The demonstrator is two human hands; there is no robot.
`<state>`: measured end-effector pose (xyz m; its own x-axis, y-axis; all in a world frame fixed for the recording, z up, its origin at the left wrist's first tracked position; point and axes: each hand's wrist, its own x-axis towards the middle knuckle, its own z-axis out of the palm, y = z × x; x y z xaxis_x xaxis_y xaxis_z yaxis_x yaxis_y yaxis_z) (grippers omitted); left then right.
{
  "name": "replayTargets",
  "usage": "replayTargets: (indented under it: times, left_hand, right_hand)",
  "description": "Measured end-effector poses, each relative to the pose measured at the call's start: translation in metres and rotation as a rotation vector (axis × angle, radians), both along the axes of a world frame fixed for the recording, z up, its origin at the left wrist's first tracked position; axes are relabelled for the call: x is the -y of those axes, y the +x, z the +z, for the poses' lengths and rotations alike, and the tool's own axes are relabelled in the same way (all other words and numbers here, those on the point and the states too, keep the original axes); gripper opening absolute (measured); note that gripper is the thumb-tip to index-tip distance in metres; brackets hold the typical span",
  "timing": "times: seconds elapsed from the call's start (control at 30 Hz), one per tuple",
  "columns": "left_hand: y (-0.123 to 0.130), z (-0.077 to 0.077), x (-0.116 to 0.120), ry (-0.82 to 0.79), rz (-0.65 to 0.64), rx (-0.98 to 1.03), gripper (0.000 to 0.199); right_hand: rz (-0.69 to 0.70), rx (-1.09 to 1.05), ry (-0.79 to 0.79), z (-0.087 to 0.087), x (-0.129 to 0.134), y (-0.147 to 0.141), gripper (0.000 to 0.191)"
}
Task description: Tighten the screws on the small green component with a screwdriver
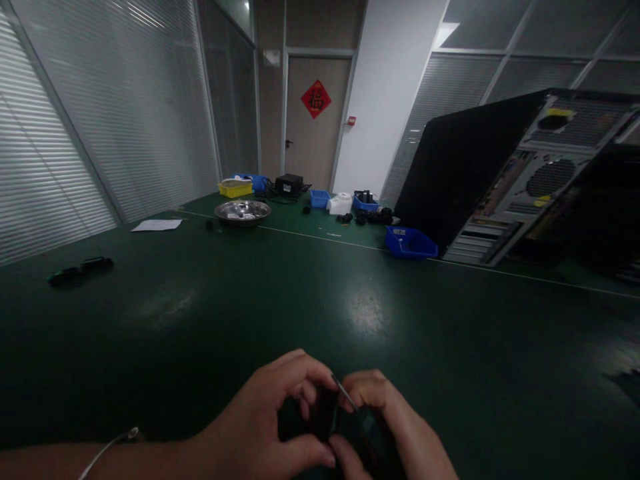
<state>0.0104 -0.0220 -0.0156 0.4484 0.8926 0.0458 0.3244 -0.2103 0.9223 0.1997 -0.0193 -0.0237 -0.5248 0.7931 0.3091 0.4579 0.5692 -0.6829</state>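
At the bottom centre, close to me, a small dark piece with a thin, pale metallic edge point(346, 392) is between my two hands. My left hand point(265, 417) curves round its left side, index fingertip at the upper end of the edge and thumb low down. My right hand point(400, 420) is closed on the right side, its bent fingers against the thin edge and its thumb below, close to the left thumb. Shadow and my fingers hide most of the piece, so its exact kind is unclear. A thin bracelet point(113, 450) circles my left wrist.
The green table point(300, 287) carries a metal bowl point(243, 212), a blue bin point(410, 242), a white paper point(157, 225) and dark glasses-like items point(80, 270). A large black computer case point(465, 153) stands at right. Trays, including a yellow tray point(236, 190), sit at the back.
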Motion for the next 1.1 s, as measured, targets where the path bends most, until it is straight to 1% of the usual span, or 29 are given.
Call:
replayTargets:
  times: [0.1, 0.2, 0.3, 0.37, 0.43, 0.5, 0.57, 0.67, 0.73, 0.77, 0.83, 0.87, 0.93, 1.1]
  left_hand:
    - [0.001, 0.004, 0.001, -0.018, -0.006, -0.002, 0.036]
    - [0.002, 0.008, 0.003, -0.070, -0.023, 0.049, 0.031]
    - [0.005, 0.007, 0.006, -0.119, -0.012, 0.098, 0.025]
    - [0.007, 0.004, 0.005, -0.131, 0.001, 0.125, 0.025]
    - [0.006, 0.003, 0.001, -0.137, 0.012, 0.156, 0.028]
    - [-0.001, 0.003, -0.008, -0.138, 0.042, 0.191, 0.031]
    - [-0.014, 0.004, -0.023, -0.098, 0.141, 0.235, 0.033]
    - [-0.042, 0.003, -0.052, -0.062, 0.400, 0.234, 0.033]
    - [-0.059, 0.000, -0.069, -0.043, 0.523, 0.264, 0.036]
    - [-0.065, -0.002, -0.076, -0.037, 0.581, 0.290, 0.037]
    - [-0.074, -0.007, -0.085, -0.032, 0.640, 0.344, 0.039]
    - [-0.076, -0.008, -0.087, -0.038, 0.650, 0.368, 0.039]
    - [-0.076, -0.010, -0.087, -0.055, 0.629, 0.405, 0.039]
    - [-0.063, -0.005, -0.072, -0.105, 0.470, 0.422, 0.036]
  right_hand:
    - [0.026, 0.015, 0.039, 0.001, 0.000, 0.000, 0.026]
    - [0.043, 0.039, 0.055, 0.003, 0.001, 0.000, 0.028]
    - [0.073, 0.075, 0.064, 0.003, 0.001, -0.002, 0.028]
    - [0.105, 0.094, 0.088, 0.003, 0.001, -0.002, 0.028]
    - [0.089, 0.085, 0.123, 0.003, 0.001, -0.001, 0.029]
    - [0.033, 0.062, 0.153, 0.005, 0.001, 0.002, 0.027]
    - [-0.011, 0.047, 0.166, 0.007, 0.000, 0.005, 0.024]
    - [-0.020, 0.023, 0.141, 0.011, -0.001, 0.010, 0.021]
    - [-0.009, -0.003, 0.104, 0.011, -0.001, 0.011, 0.022]
    - [-0.001, -0.018, 0.087, 0.011, -0.001, 0.011, 0.022]
    - [0.005, -0.048, 0.061, 0.010, -0.002, 0.011, 0.021]
    - [0.003, -0.061, 0.050, 0.009, -0.002, 0.012, 0.021]
    - [-0.015, -0.079, 0.029, 0.008, -0.003, 0.012, 0.021]
    - [-0.036, -0.079, -0.010, 0.008, -0.006, 0.014, 0.017]
